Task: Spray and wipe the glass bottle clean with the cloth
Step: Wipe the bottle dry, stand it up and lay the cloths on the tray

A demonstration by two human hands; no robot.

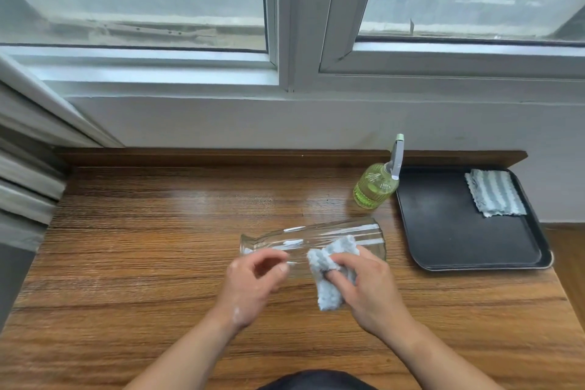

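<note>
1. A wooden desk (158, 231) is set below a window; a black tray (459, 231) with a folded striped cloth (493, 193) is seen at its right end, a green spray bottle (376, 187) just beside the tray.
2. The glass bottle (316, 237) is laid on its side mid-desk; wiping is judged under way, spraying probably done, though no droplets can be made out.
3. The grey cloth (329, 275) is pinched in the right hand (367, 288) and pressed against the glass.
4. The left hand (253, 285) is held in a loosely curled grip at the neck; contact cannot be told.

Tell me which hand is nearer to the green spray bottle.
The right hand. It presses the cloth on the glass bottle, below the green spray bottle. The left hand is farther away, at the glass bottle's neck end.
</note>
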